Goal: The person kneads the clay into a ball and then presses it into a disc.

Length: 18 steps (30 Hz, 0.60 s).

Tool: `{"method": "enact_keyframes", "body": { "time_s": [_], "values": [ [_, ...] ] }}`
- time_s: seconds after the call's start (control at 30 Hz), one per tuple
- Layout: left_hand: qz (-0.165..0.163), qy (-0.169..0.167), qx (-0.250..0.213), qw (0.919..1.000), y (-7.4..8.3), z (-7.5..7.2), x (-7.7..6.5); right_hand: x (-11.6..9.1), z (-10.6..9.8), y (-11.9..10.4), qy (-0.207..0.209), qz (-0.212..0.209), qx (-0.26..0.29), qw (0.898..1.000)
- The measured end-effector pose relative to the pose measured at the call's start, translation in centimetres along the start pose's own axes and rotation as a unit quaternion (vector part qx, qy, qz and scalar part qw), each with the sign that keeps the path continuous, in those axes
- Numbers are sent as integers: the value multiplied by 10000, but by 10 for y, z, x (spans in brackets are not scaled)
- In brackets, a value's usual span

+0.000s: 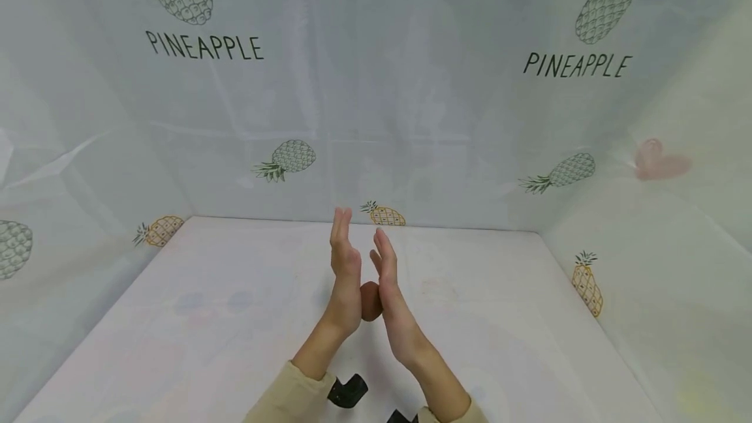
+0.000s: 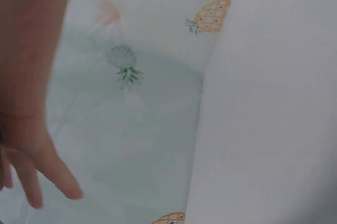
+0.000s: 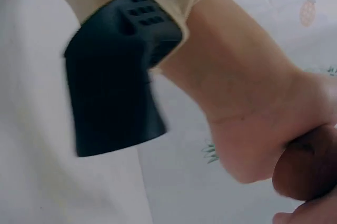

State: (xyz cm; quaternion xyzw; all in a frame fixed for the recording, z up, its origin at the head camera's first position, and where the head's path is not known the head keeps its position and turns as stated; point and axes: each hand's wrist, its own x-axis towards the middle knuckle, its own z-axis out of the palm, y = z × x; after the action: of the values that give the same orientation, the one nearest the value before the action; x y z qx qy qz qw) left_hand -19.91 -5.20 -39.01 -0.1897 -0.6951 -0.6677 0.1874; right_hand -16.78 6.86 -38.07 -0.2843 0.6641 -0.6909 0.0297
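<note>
A smooth brown rounded lump (image 1: pixel 371 301) is held between the palms, raised above the white table. Against its left side presses my left hand (image 1: pixel 345 282), fingers straight and pointing upward. My right hand (image 1: pixel 395 309) presses from the other side, its fingers also extended and tilted toward the left hand. The fingertips of the two hands stand apart. In the right wrist view the brown lump (image 3: pixel 306 166) sits against the heel of a palm, partly cut off by the frame. In the left wrist view, a forearm and spread fingers appear at the left edge; the lump is out of sight there.
The white table (image 1: pixel 517 318) extends around the hands. Pineapple-printed sheeting (image 1: pixel 399 103) hangs behind it and along both sides. A black wrist mount (image 1: pixel 348 391) sticks out from the left sleeve, and part of another shows by the right sleeve.
</note>
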Motion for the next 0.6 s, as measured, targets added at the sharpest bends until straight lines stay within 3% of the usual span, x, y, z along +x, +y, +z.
{"method": "enact_keyframes", "body": {
  "time_s": [0.27,0.6],
  "values": [
    [-192,-389,-54,9990,-5,14,-7,-3,-6,-5,357,-523,-327,9975],
    [174,-762,-70,9969,-5,28,-15,-1,-15,-6,676,-786,-437,9937]
  ]
}}
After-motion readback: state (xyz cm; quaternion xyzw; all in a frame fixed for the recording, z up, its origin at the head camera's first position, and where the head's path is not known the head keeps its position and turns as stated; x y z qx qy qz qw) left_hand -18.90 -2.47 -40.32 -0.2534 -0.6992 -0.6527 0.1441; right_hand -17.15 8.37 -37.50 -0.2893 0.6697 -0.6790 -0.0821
